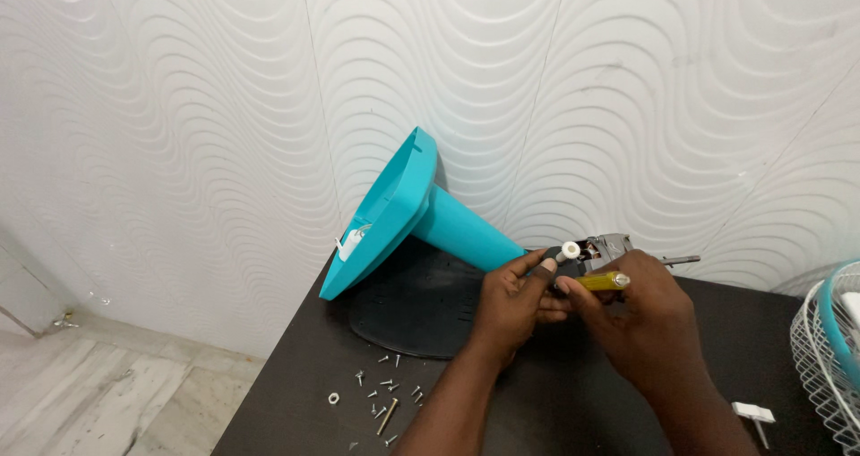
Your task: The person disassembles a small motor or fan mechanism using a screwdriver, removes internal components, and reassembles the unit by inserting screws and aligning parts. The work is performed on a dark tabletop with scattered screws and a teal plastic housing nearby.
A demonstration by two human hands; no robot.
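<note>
The right hand pinched a yellow screwdriver; the left hand gripped the fan motor at its 1 o'clock.

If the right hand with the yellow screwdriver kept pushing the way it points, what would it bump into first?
The right hand aims the yellow screwdriver leftward, so it would probably first meet the left hand, whose fingers sit right at its tip beside the grey motor. Depth is hard to judge there.

Teal fan stand tipped on its side on the dark table, grey motor beside yellow-handled screwdriver.
</note>
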